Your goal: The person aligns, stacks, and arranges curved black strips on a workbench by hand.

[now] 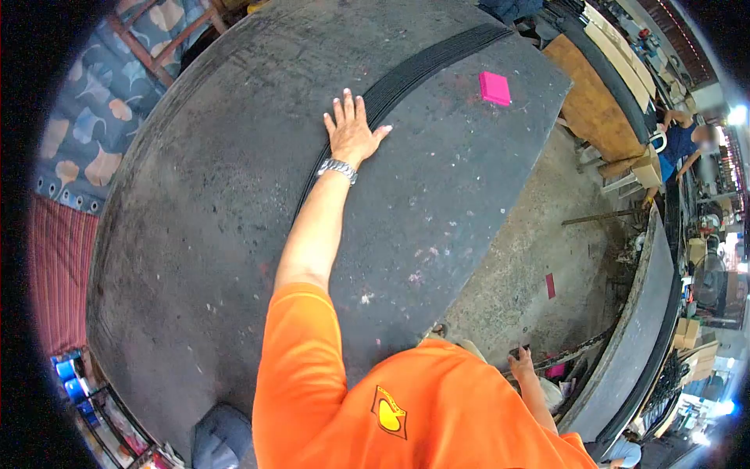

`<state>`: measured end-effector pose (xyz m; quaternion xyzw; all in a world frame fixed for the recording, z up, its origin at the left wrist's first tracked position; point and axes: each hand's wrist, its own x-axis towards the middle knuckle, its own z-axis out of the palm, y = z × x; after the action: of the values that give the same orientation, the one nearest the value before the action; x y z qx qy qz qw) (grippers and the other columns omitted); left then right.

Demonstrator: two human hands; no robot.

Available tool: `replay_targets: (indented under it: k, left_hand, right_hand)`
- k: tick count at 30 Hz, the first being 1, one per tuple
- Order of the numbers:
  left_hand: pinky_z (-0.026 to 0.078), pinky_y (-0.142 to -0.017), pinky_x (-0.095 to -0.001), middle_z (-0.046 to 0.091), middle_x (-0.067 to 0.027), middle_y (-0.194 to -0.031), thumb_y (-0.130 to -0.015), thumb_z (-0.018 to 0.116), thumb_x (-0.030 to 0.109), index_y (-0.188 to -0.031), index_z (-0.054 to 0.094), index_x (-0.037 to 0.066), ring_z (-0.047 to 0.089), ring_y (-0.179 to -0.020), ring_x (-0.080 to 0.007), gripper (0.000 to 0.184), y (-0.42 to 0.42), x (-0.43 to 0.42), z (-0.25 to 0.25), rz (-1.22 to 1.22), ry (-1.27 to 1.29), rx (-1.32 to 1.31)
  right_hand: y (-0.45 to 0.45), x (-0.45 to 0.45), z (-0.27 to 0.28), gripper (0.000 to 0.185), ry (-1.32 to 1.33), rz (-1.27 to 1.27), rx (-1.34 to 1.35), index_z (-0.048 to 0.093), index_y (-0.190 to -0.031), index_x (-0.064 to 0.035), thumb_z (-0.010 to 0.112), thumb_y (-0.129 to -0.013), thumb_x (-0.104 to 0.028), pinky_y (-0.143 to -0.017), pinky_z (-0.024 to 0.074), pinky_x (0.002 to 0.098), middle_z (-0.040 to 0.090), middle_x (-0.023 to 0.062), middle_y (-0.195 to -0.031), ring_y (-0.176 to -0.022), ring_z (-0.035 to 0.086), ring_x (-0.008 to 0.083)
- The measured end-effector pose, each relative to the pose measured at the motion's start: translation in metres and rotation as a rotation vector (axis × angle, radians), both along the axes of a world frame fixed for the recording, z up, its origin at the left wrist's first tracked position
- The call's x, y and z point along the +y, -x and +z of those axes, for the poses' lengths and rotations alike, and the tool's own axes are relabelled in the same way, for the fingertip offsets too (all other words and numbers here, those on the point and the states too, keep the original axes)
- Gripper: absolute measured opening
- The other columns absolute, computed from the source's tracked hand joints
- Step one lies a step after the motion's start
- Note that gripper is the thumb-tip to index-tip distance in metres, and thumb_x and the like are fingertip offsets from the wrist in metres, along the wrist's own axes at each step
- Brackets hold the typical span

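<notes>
My left hand (352, 134), with a metal-banded watch (338, 170) at the wrist, lies flat with its fingers spread. It rests on a long bundle of thin black strips (422, 64), which curves across the dark worktable (226, 203). Part of the bundle is hidden under the hand and forearm. My right hand (524, 365) hangs low beside the table, over the floor. Its fingers are bent around a small dark thing that I cannot make out. A bright pink block (494, 88) sits on the table to the right of the strips.
A second bench (637, 320) stands on the right. Between it and the table, a red strip (551, 285) lies on the concrete floor (508, 273). A brown sheet (598, 109) is at the upper right, with another person (681, 148) beyond. Patterned curtains (94, 117) hang on the left.
</notes>
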<state>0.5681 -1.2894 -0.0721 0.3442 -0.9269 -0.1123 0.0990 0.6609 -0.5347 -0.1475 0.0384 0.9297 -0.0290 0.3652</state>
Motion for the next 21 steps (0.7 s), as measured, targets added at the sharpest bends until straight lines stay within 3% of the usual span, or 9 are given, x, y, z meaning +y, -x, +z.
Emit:
replay_targets:
  k: [4, 8, 11, 12, 15, 17, 21]
  left_hand:
    - [0.015, -0.122, -0.0604, 0.016, -0.0174, -0.168, -0.090, 0.059, 0.066, -0.161, 0.020, 0.004, 0.014, -0.155, -0.0375, 0.102, 0.019, 0.012, -0.004, -0.002, 0.045, -0.118]
    - [0.012, -0.122, -0.0611, 0.013, -0.0179, -0.169, -0.090, 0.060, 0.066, -0.160, 0.017, -0.001, 0.010, -0.156, -0.0385, 0.106, 0.019, 0.021, -0.008, -0.038, 0.052, -0.125]
    - [0.012, -0.122, -0.0613, 0.012, -0.0189, -0.169, -0.089, 0.059, 0.067, -0.160, 0.016, -0.001, 0.009, -0.155, -0.0407, 0.108, 0.021, 0.028, -0.002, -0.023, 0.037, -0.157]
    - [0.011, -0.122, -0.0619, 0.012, -0.0196, -0.169, -0.088, 0.059, 0.069, -0.160, 0.016, -0.002, 0.009, -0.155, -0.0424, 0.109, 0.021, 0.027, -0.002, -0.028, 0.026, -0.144]
    - [0.011, -0.122, -0.0624, 0.013, -0.0205, -0.168, -0.088, 0.058, 0.070, -0.160, 0.016, -0.002, 0.009, -0.155, -0.0430, 0.110, 0.021, 0.026, -0.004, -0.033, 0.033, -0.138]
    - [0.011, -0.121, -0.0631, 0.015, -0.0210, -0.168, -0.089, 0.057, 0.070, -0.160, 0.017, -0.002, 0.011, -0.154, -0.0435, 0.109, 0.021, 0.025, -0.008, -0.029, 0.048, -0.123]
    - [0.012, -0.121, -0.0635, 0.017, -0.0217, -0.167, -0.092, 0.055, 0.068, -0.159, 0.018, -0.003, 0.014, -0.154, -0.0430, 0.104, 0.024, 0.025, -0.009, -0.024, 0.077, -0.120]
  right_hand:
    - [-0.026, -0.001, 0.006, 0.074, -0.040, -0.008, 0.007, 0.041, -0.153, -0.0048, 0.067, -0.091, -0.036, -0.120, 0.0322, 0.0432, 0.028, 0.0305, -0.160, -0.148, 0.032, 0.0424]
    - [-0.041, -0.004, 0.009, 0.076, -0.085, -0.089, -0.145, 0.035, -0.156, -0.0061, 0.067, -0.094, -0.036, -0.122, 0.0297, 0.0409, 0.025, 0.0291, -0.162, -0.150, 0.028, 0.0403]
    - [-0.053, 0.065, -0.061, 0.075, -0.038, -0.049, -0.159, 0.035, -0.156, -0.0054, 0.066, -0.095, -0.036, -0.122, 0.0293, 0.0409, 0.026, 0.0293, -0.161, -0.150, 0.027, 0.0403]
    - [-0.043, 0.032, -0.031, 0.075, -0.100, -0.009, -0.144, 0.035, -0.155, -0.0042, 0.065, -0.095, -0.037, -0.122, 0.0294, 0.0413, 0.027, 0.0296, -0.161, -0.150, 0.027, 0.0411]
    - [-0.028, 0.009, -0.021, 0.077, -0.088, 0.089, -0.091, 0.036, -0.154, -0.0024, 0.065, -0.094, -0.039, -0.122, 0.0296, 0.0415, 0.026, 0.0296, -0.161, -0.150, 0.028, 0.0417]
    - [-0.009, -0.035, 0.011, 0.075, -0.081, -0.004, -0.058, 0.037, -0.154, -0.0055, 0.065, -0.093, -0.039, -0.121, 0.0305, 0.0429, 0.025, 0.0279, -0.162, -0.149, 0.029, 0.0414]
    - [0.013, -0.063, 0.012, 0.072, -0.085, 0.002, -0.011, 0.038, -0.155, -0.0118, 0.065, -0.094, -0.038, -0.120, 0.0321, 0.0450, 0.026, 0.0233, -0.163, -0.148, 0.032, 0.0399]
